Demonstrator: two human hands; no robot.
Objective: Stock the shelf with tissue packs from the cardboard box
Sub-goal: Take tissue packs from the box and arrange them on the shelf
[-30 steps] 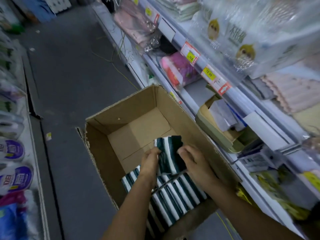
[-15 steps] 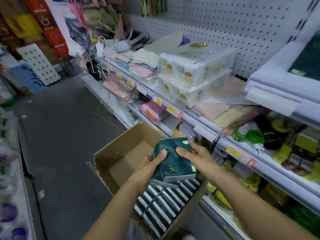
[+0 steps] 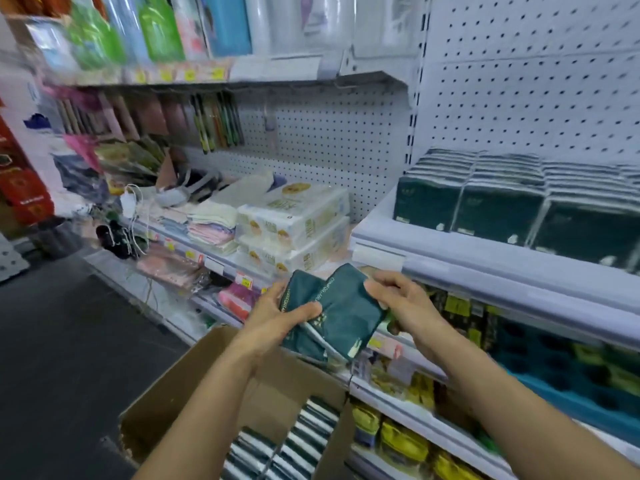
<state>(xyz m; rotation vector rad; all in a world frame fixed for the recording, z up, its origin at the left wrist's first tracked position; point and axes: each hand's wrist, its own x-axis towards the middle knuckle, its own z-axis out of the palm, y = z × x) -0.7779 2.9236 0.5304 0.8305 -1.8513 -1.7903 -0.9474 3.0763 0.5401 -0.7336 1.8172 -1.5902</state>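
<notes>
Packs of dark green tissues (image 3: 332, 317) sit between my two hands, lifted above the cardboard box (image 3: 194, 407) and level with the shelf fronts. My left hand (image 3: 277, 313) grips the bundle from the left, thumb curled over its front face and fingers behind it. My right hand (image 3: 398, 299) pinches the upper right corner, fingers bent over the top edge. The bundle looks like two packs fanned slightly apart, the nearer one tilted, with pale lettering along their edges. Below my forearms the box stands open on the floor against the lower shelves, and striped green-and-white packs (image 3: 280, 448) lie in rows inside it. Up to my right, the white shelf (image 3: 485, 268) already carries a row of the same dark green packs (image 3: 519, 209), standing side by side against the pegboard. To the left, a neighbouring shelf holds white wrapped tissue bundles (image 3: 294, 220) stacked two high beside folded cloths (image 3: 211, 223).
</notes>
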